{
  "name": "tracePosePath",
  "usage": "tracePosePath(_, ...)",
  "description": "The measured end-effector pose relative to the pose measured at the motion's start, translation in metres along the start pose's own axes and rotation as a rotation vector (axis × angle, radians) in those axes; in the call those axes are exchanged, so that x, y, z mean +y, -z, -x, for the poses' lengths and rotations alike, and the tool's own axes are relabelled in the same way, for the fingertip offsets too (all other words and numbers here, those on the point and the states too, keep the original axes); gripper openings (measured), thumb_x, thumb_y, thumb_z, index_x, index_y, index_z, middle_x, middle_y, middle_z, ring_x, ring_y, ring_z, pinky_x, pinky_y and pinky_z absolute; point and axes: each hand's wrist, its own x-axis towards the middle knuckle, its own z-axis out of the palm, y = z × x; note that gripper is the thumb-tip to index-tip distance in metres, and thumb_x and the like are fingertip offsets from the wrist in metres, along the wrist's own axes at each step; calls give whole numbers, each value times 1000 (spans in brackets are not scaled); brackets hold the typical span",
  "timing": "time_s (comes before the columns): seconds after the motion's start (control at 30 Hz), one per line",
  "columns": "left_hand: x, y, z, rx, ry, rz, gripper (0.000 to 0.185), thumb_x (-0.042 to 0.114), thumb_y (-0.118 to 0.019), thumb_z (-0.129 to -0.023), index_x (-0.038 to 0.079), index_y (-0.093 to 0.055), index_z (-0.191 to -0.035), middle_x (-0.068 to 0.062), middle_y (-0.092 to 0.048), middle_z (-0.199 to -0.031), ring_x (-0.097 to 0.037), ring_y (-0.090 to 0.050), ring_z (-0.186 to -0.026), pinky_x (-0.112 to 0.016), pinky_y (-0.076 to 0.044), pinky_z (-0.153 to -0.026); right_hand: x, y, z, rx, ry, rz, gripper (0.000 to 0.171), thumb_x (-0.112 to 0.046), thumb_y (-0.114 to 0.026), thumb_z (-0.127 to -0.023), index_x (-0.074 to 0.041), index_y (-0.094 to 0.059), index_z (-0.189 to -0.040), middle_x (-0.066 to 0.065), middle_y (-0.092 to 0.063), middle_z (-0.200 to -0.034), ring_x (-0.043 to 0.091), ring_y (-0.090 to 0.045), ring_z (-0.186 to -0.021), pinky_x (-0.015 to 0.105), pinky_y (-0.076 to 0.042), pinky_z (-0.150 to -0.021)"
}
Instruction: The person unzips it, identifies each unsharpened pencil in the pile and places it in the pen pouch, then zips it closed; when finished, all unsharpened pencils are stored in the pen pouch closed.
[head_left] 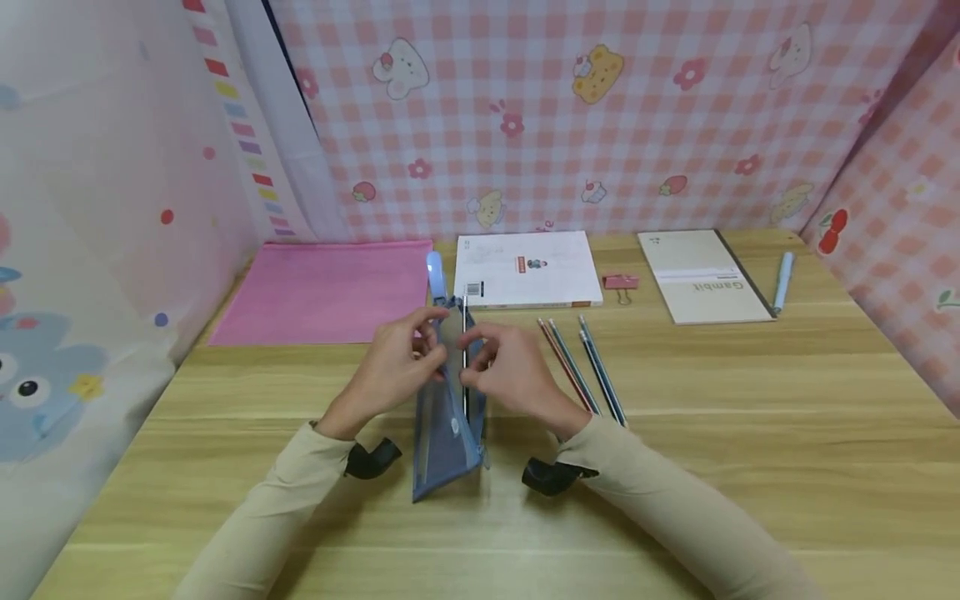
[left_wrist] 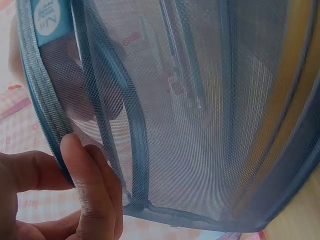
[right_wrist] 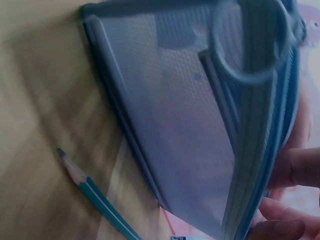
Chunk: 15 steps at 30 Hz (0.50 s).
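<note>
Both hands pinch the far rim of a blue mesh pouch [head_left: 446,417] standing on the table [head_left: 750,433] just in front of the white book [head_left: 525,268]. Left hand [head_left: 397,362] and right hand [head_left: 504,367] have fingers curled narrow on it. Pencils [head_left: 581,371] lie just right.

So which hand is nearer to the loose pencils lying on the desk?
The right hand. It holds the mesh pouch just left of the pencils, its wrist close beside them. The left hand grips the pouch's far side, farther away.
</note>
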Motion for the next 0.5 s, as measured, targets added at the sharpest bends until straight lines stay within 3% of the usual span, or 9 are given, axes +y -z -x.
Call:
tracePosePath(0.23,-2,2,0,4,-6,-6,50,-5,-54,-89,-4,-52,-139,-12,-58,-85,-15,-65,-67,-31,-66,-60,-4,1,4,-134,32,89,29,-9,-77,-81,-8,-72,-110,5,-75,-78,6,-63,-63,17,-49,-51)
tracePosePath(0.33,-2,2,0,-2,-9,-8,48,-4,-53,-90,-3,-53,-138,-11,-57,-83,-15,-67,-68,-31,-66,-59,-1,9,7,-134,58,99,29,-13,-76,-85,-9,-72,-113,4,-75,-81,7,-59,-60,18,-46,-49)
tracePosePath(0.5,-3,3,0,-2,3,15,49,-4,-54,-89,-3,-53,-139,-11,-56,-82,-15,-68,-67,-31,-66,-59,12,30,11,-88,21,10,19,-14,-72,-89,-8,-73,-107,7,-75,-81,11,-51,-55,20,-40,-48)
